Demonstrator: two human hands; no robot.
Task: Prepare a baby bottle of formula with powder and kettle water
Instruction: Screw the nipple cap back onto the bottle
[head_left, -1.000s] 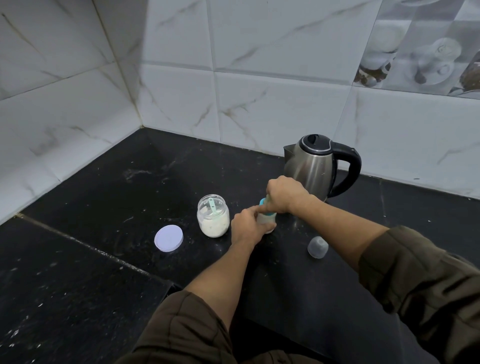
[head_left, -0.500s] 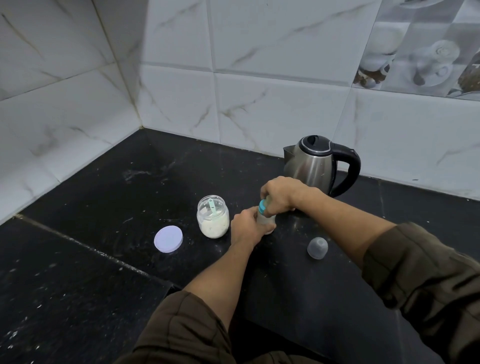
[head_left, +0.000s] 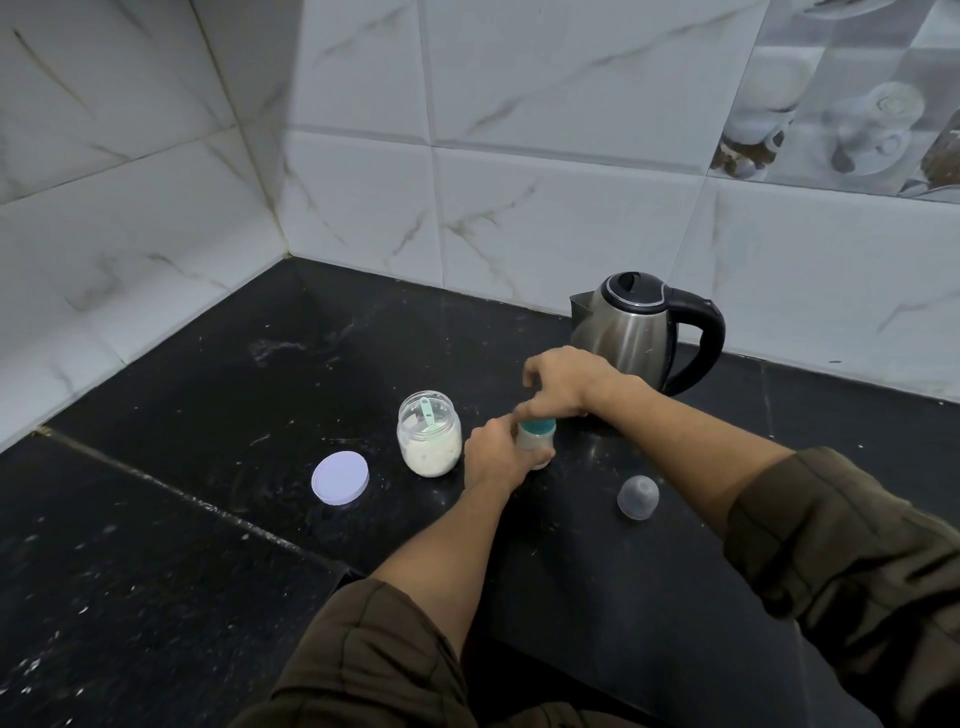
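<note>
A small baby bottle (head_left: 537, 441) with a teal collar stands on the black counter (head_left: 208, 415), milky inside. My left hand (head_left: 493, 457) grips its body from the left. My right hand (head_left: 561, 384) sits on top of it, fingers curled over the teal collar, with the teat hidden beneath. An open glass jar of white powder (head_left: 429, 441) with a pale green scoop inside stands just left of my left hand. A steel kettle (head_left: 631, 327) with a black lid and handle stands behind my right hand.
The jar's lilac lid (head_left: 340, 477) lies flat on the counter to the left of the jar. A clear dome-shaped bottle cap (head_left: 638, 497) sits to the right of the bottle. Tiled walls close the corner behind and to the left.
My right hand has turned on the bottle top and its fingers have lifted a little, showing more of the teal collar. My left hand keeps its hold on the bottle.
</note>
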